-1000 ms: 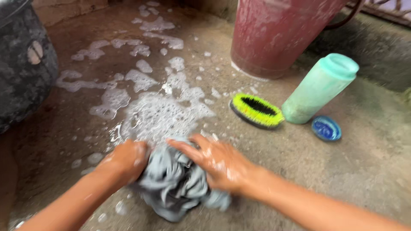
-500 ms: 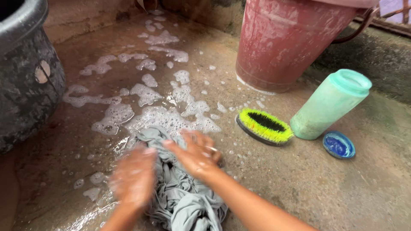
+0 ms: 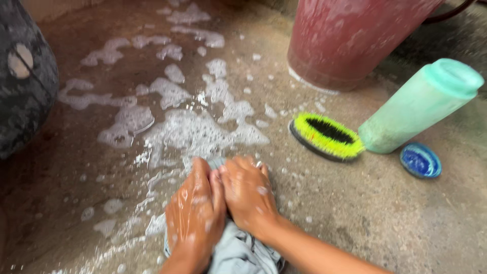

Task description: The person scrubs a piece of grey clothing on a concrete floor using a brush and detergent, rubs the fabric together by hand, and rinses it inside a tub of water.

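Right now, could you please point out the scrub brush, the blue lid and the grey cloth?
scrub brush [image 3: 327, 136], head view, on its black bristles.
blue lid [image 3: 420, 160], head view, on its middle.
grey cloth [image 3: 238, 251], head view, on the fold below the hands.

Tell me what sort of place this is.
Probably an outdoor hand-washing spot: wet concrete floor with soap suds, a red bucket, a scrub brush, and both hands pressing grey cloth.
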